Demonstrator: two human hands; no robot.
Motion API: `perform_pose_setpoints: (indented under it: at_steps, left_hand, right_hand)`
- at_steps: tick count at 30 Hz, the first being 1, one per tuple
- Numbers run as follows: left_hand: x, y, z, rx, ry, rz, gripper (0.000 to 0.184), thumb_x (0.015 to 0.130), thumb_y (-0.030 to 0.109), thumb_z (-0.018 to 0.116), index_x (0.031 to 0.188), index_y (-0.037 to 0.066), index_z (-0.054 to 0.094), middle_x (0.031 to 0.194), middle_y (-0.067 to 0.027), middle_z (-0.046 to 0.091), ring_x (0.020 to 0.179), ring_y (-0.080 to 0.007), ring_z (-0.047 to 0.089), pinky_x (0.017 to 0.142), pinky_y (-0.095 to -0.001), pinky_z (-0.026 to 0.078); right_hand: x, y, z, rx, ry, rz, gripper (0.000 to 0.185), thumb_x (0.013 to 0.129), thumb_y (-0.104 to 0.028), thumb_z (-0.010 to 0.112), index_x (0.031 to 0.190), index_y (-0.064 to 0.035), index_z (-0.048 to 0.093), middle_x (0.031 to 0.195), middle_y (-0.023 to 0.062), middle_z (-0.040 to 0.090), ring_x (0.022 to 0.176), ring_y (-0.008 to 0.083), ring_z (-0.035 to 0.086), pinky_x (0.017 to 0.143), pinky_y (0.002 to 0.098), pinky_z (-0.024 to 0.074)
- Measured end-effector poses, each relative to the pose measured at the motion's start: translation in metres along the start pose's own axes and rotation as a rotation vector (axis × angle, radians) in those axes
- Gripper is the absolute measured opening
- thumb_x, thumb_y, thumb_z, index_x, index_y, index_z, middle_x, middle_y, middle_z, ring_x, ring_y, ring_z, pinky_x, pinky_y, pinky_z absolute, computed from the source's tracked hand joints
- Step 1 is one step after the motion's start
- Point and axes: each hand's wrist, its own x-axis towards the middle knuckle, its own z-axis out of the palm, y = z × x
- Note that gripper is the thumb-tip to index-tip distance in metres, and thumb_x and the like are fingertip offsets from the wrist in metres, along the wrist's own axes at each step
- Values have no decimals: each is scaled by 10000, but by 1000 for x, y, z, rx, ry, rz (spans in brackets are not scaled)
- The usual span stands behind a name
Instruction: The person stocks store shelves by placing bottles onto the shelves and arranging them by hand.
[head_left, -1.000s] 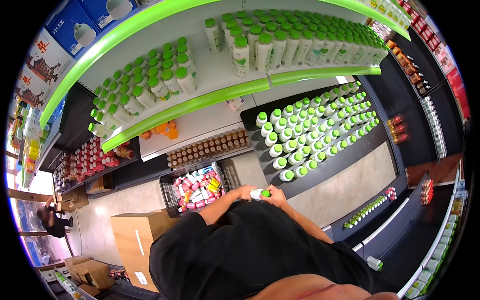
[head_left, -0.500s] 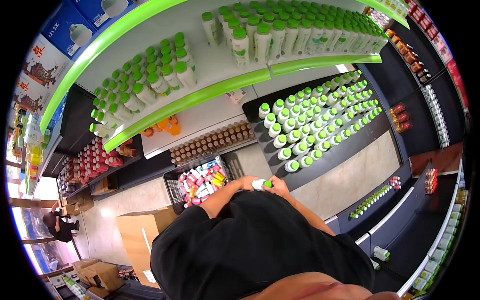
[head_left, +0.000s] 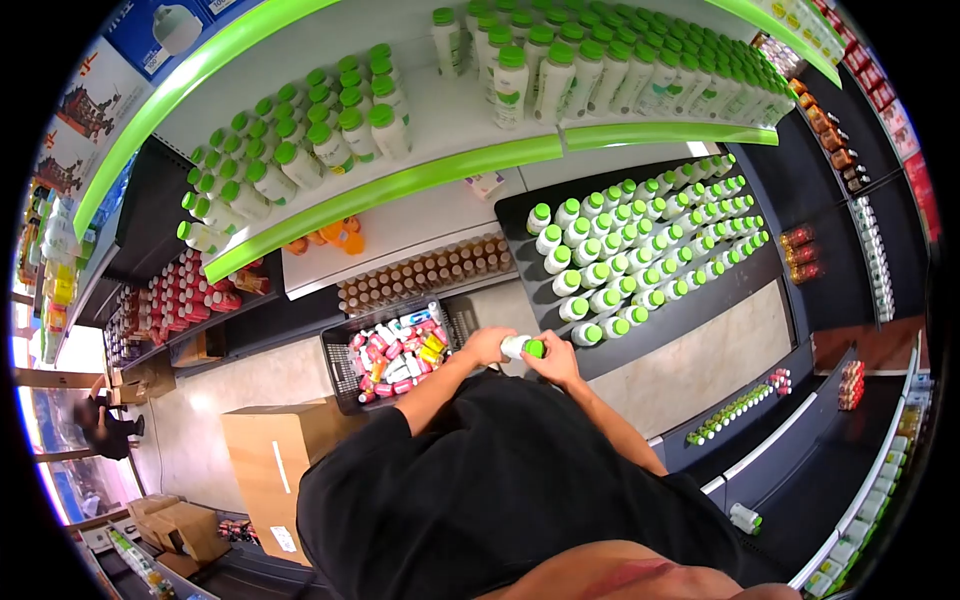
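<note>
A white bottle with a green cap (head_left: 514, 346) is held level in front of my chest, its cap pointing right. My left hand (head_left: 489, 345) is closed around its base end. At the cap end, the fingers of my right hand (head_left: 556, 360) are closed against the bottle. Just beyond my right hand, rows of similar white bottles with green caps (head_left: 630, 262) stand upright on a dark shelf board (head_left: 690, 293). To the left of my left forearm sits a black crate (head_left: 345, 378) filled with mixed pink, white and yellow bottles (head_left: 398, 355).
Overhead, a green-edged shelf (head_left: 400, 188) carries many white bottles. Brown-capped bottles (head_left: 425, 274) line a lower shelf behind the crate. A cardboard box (head_left: 258, 470) stands at my left. Far left, another person (head_left: 105, 425) is beside the windows.
Both hands and the bottle have come slightly forward from my body, and more of the right hand shows. The view has shifted a little; the bottle stays between both hands.
</note>
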Motion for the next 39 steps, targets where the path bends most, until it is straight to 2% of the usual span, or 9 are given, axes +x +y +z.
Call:
perform_pose_setpoints:
  at_steps: [6,12,14,26,30,33,35,37,39]
  left_hand:
    - [16,36,-84,-113,430,307,605,633,125,822,1196,70,607,1169,-132,641,1074,-330,622,920,-397,510]
    - [31,103,-188,-113,785,296,651,655,182,836,1250,85,594,1148,-157,674,1057,-342,658,902,-401,528]
    - [42,120,-224,-94,916,367,656,695,166,822,1288,88,553,1157,-165,667,1063,-343,654,889,-401,524]
    - [132,119,-344,-323,1239,412,535,859,162,663,1290,-26,408,1077,-176,660,970,-324,667,816,-386,521]
    - [146,109,-360,-346,1226,111,533,872,198,654,1300,-5,409,1102,-145,649,954,-223,661,767,-343,528]
    - [213,40,-369,-1121,939,537,493,885,146,635,1291,-19,410,1166,-174,584,1012,-304,614,794,-386,510]
    - [220,39,-380,-944,994,528,499,873,128,660,1274,-36,412,1171,-200,565,1035,-348,590,841,-413,486]
    - [216,60,-385,-239,1262,327,516,856,124,695,1252,-53,416,1163,-232,555,1046,-394,568,889,-440,454]
    - [219,61,-389,-139,1312,292,527,839,124,721,1232,-62,423,1158,-259,541,1059,-425,544,915,-457,430]
  right_hand:
    - [67,-91,-56,-45,148,-271,373,723,-264,835,979,-54,664,762,71,680,601,160,628,586,310,515]
    - [139,-212,-118,-2,340,-616,413,711,-217,838,1038,-27,671,929,122,705,819,254,699,717,325,552]
    - [163,-246,-127,9,432,-741,410,741,-193,818,1077,-24,656,899,104,669,704,202,635,640,299,518]
    - [284,-301,-85,137,366,-445,666,863,-304,720,1408,-32,450,1193,188,596,1045,282,641,911,373,497]
    - [316,-288,-69,197,196,-289,739,875,-371,680,1438,18,404,1295,227,590,1198,317,583,1009,375,443]
    - [311,-291,-74,191,191,-304,711,881,-370,676,1416,32,435,1320,219,584,1230,307,567,1028,371,426]
    - [311,-282,-74,244,210,-359,680,887,-352,678,1403,31,454,1320,207,590,1238,301,563,1036,368,418]
    - [299,-265,-73,262,250,-433,618,892,-333,655,1380,6,484,1302,210,601,1217,321,577,994,385,451]
    - [268,-248,-72,336,217,-400,541,904,-300,642,1343,-7,522,1285,189,619,1179,290,604,944,378,484]
